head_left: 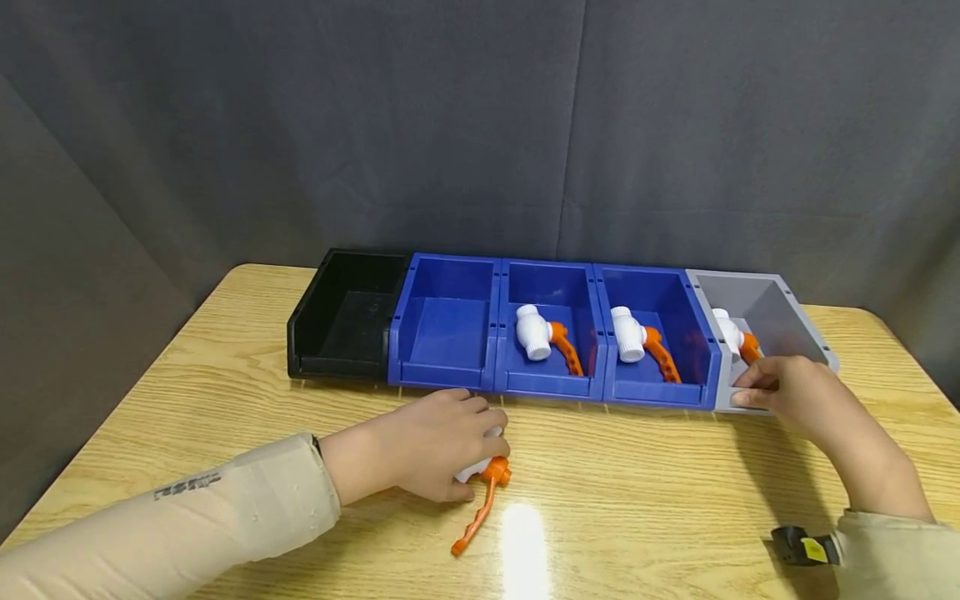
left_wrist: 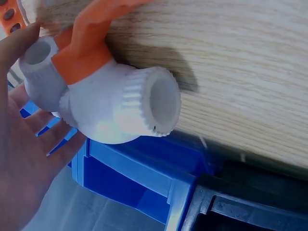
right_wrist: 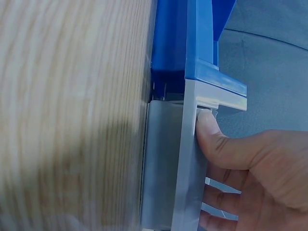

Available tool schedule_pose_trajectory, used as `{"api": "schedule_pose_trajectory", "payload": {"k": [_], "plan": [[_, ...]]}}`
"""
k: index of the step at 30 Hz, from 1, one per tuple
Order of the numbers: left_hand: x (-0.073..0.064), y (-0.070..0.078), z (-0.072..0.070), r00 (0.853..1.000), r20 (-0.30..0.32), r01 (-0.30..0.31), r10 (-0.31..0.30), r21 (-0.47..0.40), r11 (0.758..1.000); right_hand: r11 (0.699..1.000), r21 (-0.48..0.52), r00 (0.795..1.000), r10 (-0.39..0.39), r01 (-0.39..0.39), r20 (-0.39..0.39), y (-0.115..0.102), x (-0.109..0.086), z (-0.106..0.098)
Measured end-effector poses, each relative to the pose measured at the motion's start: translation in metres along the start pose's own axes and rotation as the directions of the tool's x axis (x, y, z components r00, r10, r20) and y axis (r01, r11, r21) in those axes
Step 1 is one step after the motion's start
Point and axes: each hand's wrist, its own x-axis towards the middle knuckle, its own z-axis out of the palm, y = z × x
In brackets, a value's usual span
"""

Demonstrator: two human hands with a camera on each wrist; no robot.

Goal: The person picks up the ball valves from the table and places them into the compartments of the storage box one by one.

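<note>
Low over the table, my left hand (head_left: 453,442) curls its fingers over a white valve with an orange handle (head_left: 480,517). In the left wrist view the thumb lies against that valve's white body (left_wrist: 41,79), and a second white valve (left_wrist: 115,106) with an orange lever shows close beside it. My right hand (head_left: 798,392) reaches over the front of the grey bin (head_left: 795,312), its thumb (right_wrist: 211,132) at the front lip. Another valve (head_left: 727,329) lies in that bin, its handle partly behind the fingers. I cannot tell whether they grip it.
The bins stand side by side along the table's back: a black bin (head_left: 367,325), then blue bins, then the grey one. Two blue bins each hold a valve, one white valve (head_left: 533,333) and another valve (head_left: 628,335). A grey curtain (head_left: 465,125) hangs behind.
</note>
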Motion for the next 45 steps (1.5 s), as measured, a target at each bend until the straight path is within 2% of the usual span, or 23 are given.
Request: {"api": "schedule_pose_trajectory", "payload": {"k": [9,14,19,26,34,42,45], "plan": [[0.001,0.001,-0.001,1.000,0.001,-0.008,0.008,0.049,0.999,1.000,-0.004,1.000,-0.010,0.010,-0.006,0.001,-0.001,0.000],[-0.001,0.001,-0.002,0.999,-0.018,-0.026,0.028,0.066,0.997,1.000,0.003,1.000,-0.016,0.016,-0.013,0.001,-0.001,0.002],[-0.007,0.003,-0.003,0.995,-0.069,-0.063,0.070,0.101,0.993,1.000,0.012,1.000,-0.003,0.003,-0.002,0.000,-0.001,0.002],[-0.017,-0.001,-0.006,0.978,-0.173,-0.088,0.116,0.162,0.983,1.000,0.005,1.000,-0.020,0.020,-0.013,0.000,-0.001,0.000],[-0.031,-0.008,-0.013,0.980,-0.186,-0.040,0.076,0.189,0.981,1.000,0.015,1.000,-0.011,0.011,-0.003,0.000,-0.001,0.000],[-0.043,-0.022,-0.023,0.961,-0.271,0.008,0.049,0.204,0.979,1.000,0.017,1.000,-0.020,0.020,0.002,0.000,-0.001,0.000],[-0.046,-0.030,-0.026,0.950,-0.308,0.024,0.045,0.217,0.976,1.000,0.018,1.000,-0.019,0.019,0.003,-0.001,-0.001,0.000]]}}
